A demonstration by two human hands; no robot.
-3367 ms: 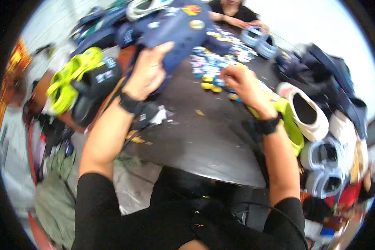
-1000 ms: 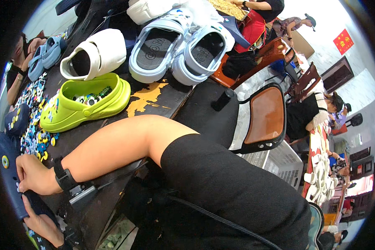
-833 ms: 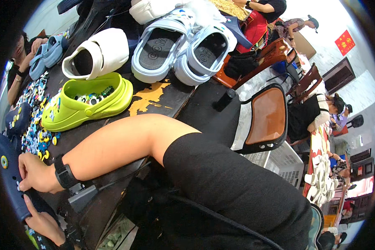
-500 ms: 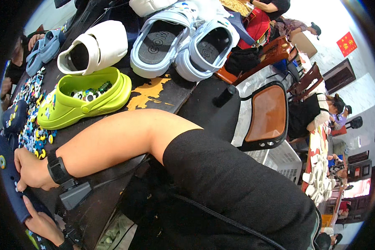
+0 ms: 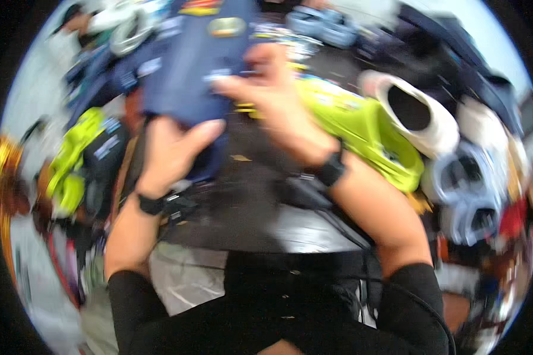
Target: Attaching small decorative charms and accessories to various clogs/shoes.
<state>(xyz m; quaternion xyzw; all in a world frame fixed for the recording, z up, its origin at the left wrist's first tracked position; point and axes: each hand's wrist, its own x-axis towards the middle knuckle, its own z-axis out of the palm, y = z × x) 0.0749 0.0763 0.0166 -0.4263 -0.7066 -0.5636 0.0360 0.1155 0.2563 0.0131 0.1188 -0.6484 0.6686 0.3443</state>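
Note:
A navy clog lies in front of me on the dark table, with colourful charms on its upper; motion blur smears its detail. My left hand grips its near end, the thumb stretched along the side and the other fingers partly hidden. At the clog's right edge, my right hand is closed on it. Its thumb tip touches a small pale charm, and the index finger is bent. Just right of that hand sits a lime-green clog with charms on it.
Beyond my right forearm stand a white clog and pale blue clogs. Loose charms are spread at the far side, near another blue pair. Another lime-green clog is at the left. A cable runs by my right forearm.
My view has swung left and levelled, bringing the navy clog and both hands toward the middle. The right hand still works at the clog; the left hand, earlier pointing a finger, now grips its near end.

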